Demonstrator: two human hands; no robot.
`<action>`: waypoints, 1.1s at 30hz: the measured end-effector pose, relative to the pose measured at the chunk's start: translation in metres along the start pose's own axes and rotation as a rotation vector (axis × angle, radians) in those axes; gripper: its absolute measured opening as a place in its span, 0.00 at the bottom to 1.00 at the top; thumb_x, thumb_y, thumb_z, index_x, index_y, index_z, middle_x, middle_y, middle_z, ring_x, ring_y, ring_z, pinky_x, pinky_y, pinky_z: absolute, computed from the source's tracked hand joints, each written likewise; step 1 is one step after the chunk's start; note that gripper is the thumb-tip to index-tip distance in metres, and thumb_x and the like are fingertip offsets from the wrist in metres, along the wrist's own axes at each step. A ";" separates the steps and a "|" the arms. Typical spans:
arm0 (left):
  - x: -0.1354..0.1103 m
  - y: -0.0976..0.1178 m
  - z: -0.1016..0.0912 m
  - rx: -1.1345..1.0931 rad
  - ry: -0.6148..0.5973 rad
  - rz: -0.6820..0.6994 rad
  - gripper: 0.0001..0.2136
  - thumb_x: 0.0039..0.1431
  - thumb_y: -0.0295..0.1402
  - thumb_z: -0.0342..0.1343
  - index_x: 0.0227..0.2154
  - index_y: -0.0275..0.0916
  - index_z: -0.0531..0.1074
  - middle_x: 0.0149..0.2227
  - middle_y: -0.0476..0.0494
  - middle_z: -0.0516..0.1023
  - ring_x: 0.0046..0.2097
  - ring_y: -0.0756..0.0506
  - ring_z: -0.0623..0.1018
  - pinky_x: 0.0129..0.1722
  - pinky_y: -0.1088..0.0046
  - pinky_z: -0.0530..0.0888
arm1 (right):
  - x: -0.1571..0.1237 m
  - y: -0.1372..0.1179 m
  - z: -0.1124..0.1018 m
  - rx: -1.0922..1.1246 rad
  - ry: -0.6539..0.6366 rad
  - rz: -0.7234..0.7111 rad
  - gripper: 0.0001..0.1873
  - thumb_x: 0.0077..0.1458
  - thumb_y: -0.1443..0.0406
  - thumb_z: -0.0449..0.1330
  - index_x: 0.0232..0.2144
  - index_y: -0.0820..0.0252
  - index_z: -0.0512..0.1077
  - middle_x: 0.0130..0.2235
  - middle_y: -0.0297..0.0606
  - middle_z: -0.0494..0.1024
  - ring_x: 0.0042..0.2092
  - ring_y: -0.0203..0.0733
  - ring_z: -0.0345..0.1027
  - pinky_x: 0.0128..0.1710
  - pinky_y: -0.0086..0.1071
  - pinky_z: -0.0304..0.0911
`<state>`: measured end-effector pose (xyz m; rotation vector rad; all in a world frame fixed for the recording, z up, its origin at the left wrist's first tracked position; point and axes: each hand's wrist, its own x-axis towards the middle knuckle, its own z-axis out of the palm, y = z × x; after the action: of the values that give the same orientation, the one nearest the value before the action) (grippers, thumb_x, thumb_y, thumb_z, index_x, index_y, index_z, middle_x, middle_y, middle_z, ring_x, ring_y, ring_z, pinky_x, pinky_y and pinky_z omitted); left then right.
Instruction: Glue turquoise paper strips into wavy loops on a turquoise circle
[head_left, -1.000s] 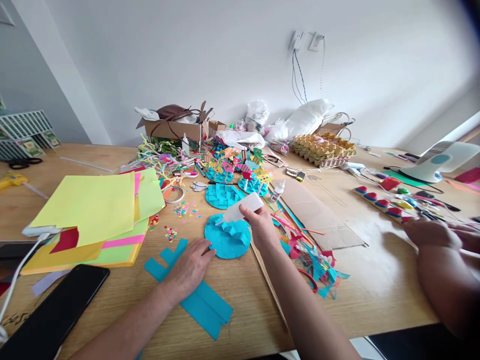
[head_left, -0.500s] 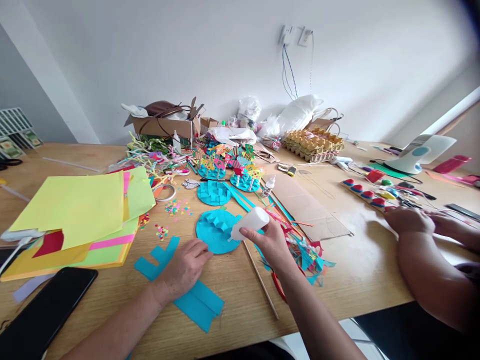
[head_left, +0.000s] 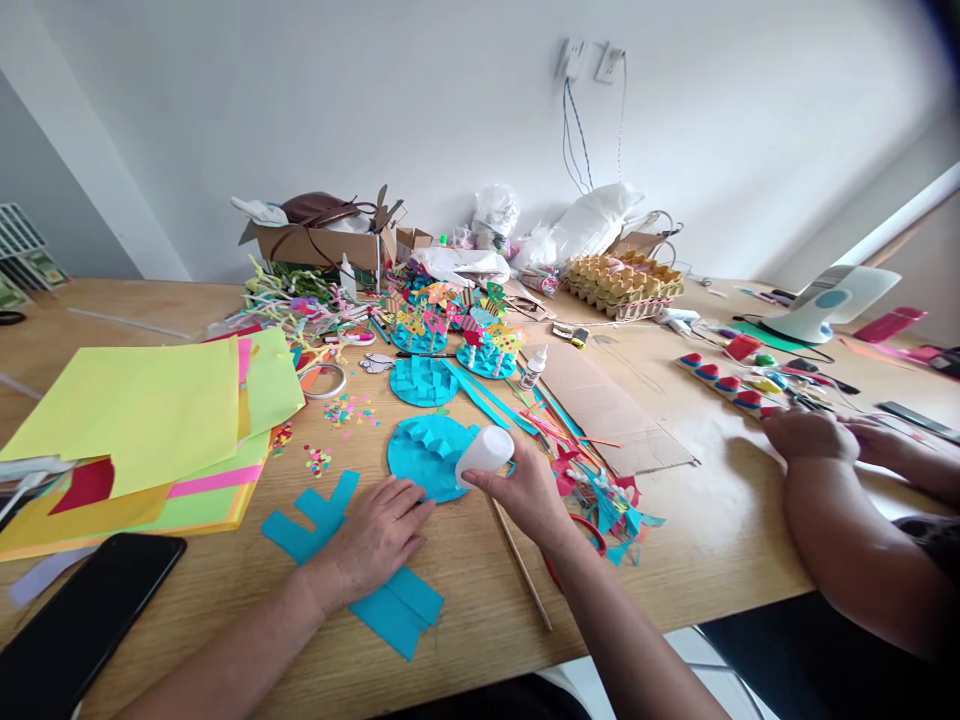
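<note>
My right hand (head_left: 525,490) grips a white glue bottle (head_left: 487,450), tipped with its nozzle end down over the right side of a blue paper disc (head_left: 409,462). A folded, wavy blue paper strip (head_left: 431,436) stands on that disc. At the disc's near edge my left hand (head_left: 379,540) lies with its fingers stretched out, holding nothing. Under and around this hand are flat blue paper strips (head_left: 401,610). A thin wooden stick (head_left: 525,570) and red-handled scissors (head_left: 592,530), partly hidden by my right arm, lie beside the right hand.
Behind stand another blue disc (head_left: 424,382) and decorated pieces with paper fish (head_left: 480,330). Coloured sheets (head_left: 127,400) and a black phone (head_left: 97,610) lie left. Cardboard (head_left: 615,410) and paper scraps (head_left: 607,500) lie right. Another person's hands (head_left: 814,437) work at far right.
My right hand has moved the glue bottle slightly left and down over the disc. My left hand's fingers have spread a little and come nearer the disc. The view has shifted slightly.
</note>
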<state>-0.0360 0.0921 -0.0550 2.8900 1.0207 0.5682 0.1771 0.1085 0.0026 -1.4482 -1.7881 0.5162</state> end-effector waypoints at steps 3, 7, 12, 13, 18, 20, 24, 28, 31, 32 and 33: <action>0.001 0.001 -0.001 0.009 -0.020 -0.010 0.17 0.54 0.26 0.53 0.48 0.40 0.65 0.47 0.42 0.70 0.51 0.41 0.67 0.52 0.55 0.65 | 0.000 -0.001 0.000 -0.010 -0.015 0.007 0.15 0.41 0.57 0.63 0.30 0.60 0.68 0.31 0.35 0.74 0.33 0.42 0.67 0.31 0.31 0.59; 0.001 0.002 -0.002 0.005 -0.039 -0.019 0.17 0.53 0.26 0.54 0.48 0.39 0.65 0.47 0.42 0.71 0.51 0.41 0.67 0.52 0.55 0.64 | 0.000 -0.003 -0.001 0.000 -0.036 0.021 0.16 0.41 0.57 0.64 0.31 0.60 0.69 0.30 0.35 0.74 0.33 0.42 0.67 0.31 0.31 0.59; 0.001 0.002 -0.002 -0.016 -0.033 -0.027 0.16 0.54 0.26 0.53 0.47 0.41 0.65 0.46 0.43 0.70 0.50 0.42 0.68 0.53 0.55 0.63 | 0.001 -0.003 0.000 -0.048 -0.036 0.026 0.14 0.42 0.57 0.63 0.30 0.59 0.69 0.29 0.34 0.74 0.32 0.41 0.67 0.30 0.30 0.58; 0.001 0.002 -0.003 -0.016 -0.034 -0.028 0.16 0.54 0.26 0.53 0.47 0.40 0.65 0.46 0.43 0.70 0.50 0.42 0.68 0.53 0.55 0.63 | 0.001 -0.002 0.000 -0.055 -0.036 0.025 0.14 0.42 0.57 0.62 0.30 0.59 0.69 0.29 0.34 0.74 0.32 0.41 0.67 0.30 0.30 0.58; 0.001 0.002 -0.003 -0.020 -0.037 -0.023 0.16 0.54 0.26 0.53 0.47 0.40 0.65 0.45 0.43 0.70 0.49 0.42 0.68 0.53 0.55 0.63 | 0.002 -0.001 0.002 -0.078 -0.036 0.023 0.14 0.42 0.57 0.63 0.30 0.58 0.69 0.29 0.34 0.74 0.31 0.41 0.67 0.29 0.29 0.57; 0.001 0.001 -0.002 -0.024 -0.033 -0.020 0.16 0.54 0.26 0.53 0.47 0.40 0.65 0.45 0.43 0.70 0.49 0.42 0.68 0.53 0.55 0.63 | 0.002 -0.001 0.002 -0.091 -0.031 0.021 0.14 0.42 0.56 0.63 0.30 0.59 0.69 0.29 0.34 0.74 0.31 0.41 0.67 0.29 0.30 0.57; 0.000 0.001 -0.002 -0.023 -0.035 -0.024 0.16 0.53 0.26 0.53 0.46 0.41 0.65 0.46 0.43 0.70 0.49 0.42 0.68 0.53 0.55 0.63 | 0.002 -0.001 0.001 -0.098 -0.042 0.027 0.16 0.42 0.56 0.63 0.30 0.59 0.69 0.29 0.34 0.74 0.31 0.42 0.67 0.29 0.30 0.57; 0.001 0.001 -0.002 -0.013 -0.054 -0.022 0.16 0.53 0.26 0.53 0.46 0.41 0.66 0.46 0.43 0.70 0.49 0.42 0.67 0.52 0.55 0.63 | 0.002 -0.001 0.001 -0.106 -0.035 0.012 0.15 0.42 0.55 0.62 0.30 0.58 0.69 0.29 0.34 0.74 0.31 0.42 0.67 0.30 0.30 0.57; 0.000 0.001 -0.002 -0.009 -0.048 -0.019 0.16 0.53 0.26 0.53 0.46 0.41 0.65 0.46 0.43 0.70 0.49 0.42 0.67 0.52 0.55 0.63 | 0.002 -0.001 0.001 -0.117 -0.034 -0.004 0.15 0.42 0.55 0.63 0.30 0.59 0.69 0.29 0.35 0.74 0.32 0.42 0.67 0.30 0.30 0.57; 0.000 0.001 -0.002 -0.012 -0.045 -0.020 0.16 0.53 0.26 0.53 0.46 0.41 0.65 0.45 0.43 0.70 0.49 0.42 0.67 0.53 0.55 0.63 | 0.002 -0.001 0.001 -0.115 -0.039 -0.002 0.16 0.42 0.55 0.63 0.31 0.59 0.69 0.29 0.35 0.74 0.32 0.42 0.67 0.30 0.30 0.57; 0.000 0.001 -0.001 -0.015 -0.042 -0.022 0.16 0.53 0.26 0.53 0.46 0.41 0.65 0.45 0.44 0.70 0.49 0.42 0.67 0.53 0.55 0.62 | 0.002 0.000 0.002 -0.112 -0.041 0.002 0.16 0.42 0.55 0.63 0.31 0.59 0.69 0.29 0.35 0.74 0.32 0.42 0.67 0.30 0.30 0.57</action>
<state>-0.0359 0.0914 -0.0535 2.8616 1.0365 0.5091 0.1754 0.1108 0.0024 -1.5249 -1.8748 0.4559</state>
